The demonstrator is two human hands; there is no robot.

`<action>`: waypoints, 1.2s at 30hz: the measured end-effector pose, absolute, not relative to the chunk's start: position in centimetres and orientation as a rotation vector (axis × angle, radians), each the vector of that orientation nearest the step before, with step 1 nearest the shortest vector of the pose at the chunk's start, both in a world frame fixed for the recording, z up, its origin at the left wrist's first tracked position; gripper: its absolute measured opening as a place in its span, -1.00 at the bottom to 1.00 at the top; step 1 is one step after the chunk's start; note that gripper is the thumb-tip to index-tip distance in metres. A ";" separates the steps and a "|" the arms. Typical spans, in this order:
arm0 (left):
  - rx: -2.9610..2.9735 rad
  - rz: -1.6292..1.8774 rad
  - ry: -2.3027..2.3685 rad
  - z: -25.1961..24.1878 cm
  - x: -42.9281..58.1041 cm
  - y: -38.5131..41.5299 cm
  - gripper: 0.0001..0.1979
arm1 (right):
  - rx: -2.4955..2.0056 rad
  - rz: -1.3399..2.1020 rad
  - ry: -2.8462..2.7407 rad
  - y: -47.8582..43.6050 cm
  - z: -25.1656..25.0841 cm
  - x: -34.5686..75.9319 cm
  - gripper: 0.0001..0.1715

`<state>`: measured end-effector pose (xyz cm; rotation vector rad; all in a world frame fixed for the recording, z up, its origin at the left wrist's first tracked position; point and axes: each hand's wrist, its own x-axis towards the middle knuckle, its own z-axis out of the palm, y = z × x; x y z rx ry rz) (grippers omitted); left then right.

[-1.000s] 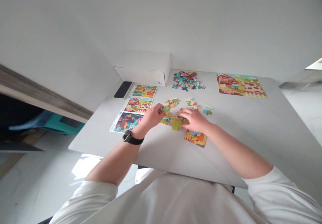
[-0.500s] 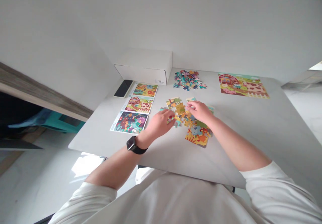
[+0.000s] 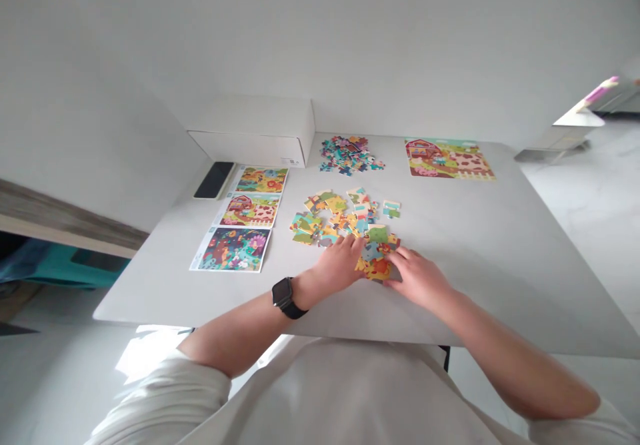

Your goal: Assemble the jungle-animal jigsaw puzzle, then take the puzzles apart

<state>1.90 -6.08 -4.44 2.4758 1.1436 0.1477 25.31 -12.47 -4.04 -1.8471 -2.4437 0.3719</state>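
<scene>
Loose, colourful puzzle pieces (image 3: 345,218) lie scattered in the middle of the grey table (image 3: 500,265). A joined orange and yellow cluster (image 3: 376,266) sits at their near edge. My left hand (image 3: 337,265), with a black watch on its wrist, rests on the pieces just left of that cluster, fingers lying flat. My right hand (image 3: 417,277) lies on the table at the cluster's right side, fingertips touching it, fingers spread. Neither hand has lifted a piece.
A finished farm puzzle (image 3: 450,158) lies at the far right. A second pile of pieces (image 3: 347,153) is behind the loose ones. Three picture cards (image 3: 243,218), a black phone (image 3: 214,180) and a white box (image 3: 255,132) stand at the left.
Both hands drew back toward me, from the middle of the scattered pieces to the near cluster. The loose pieces are more spread out. The camera view shifted right.
</scene>
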 end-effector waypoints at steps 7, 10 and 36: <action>2.254 0.362 1.074 -4.3 0.4 -5.8 -0.52 | -1.739 0.648 -2.228 -13.6 -4.9 25.7 -0.60; 2.158 0.411 1.138 -4.1 -1.9 -4.2 -0.64 | -1.670 0.933 -2.057 -13.2 -5.1 26.7 -0.79; 2.239 0.690 1.499 -3.0 -8.1 1.5 -0.60 | -1.619 0.563 -2.257 -0.4 -4.1 24.0 -0.41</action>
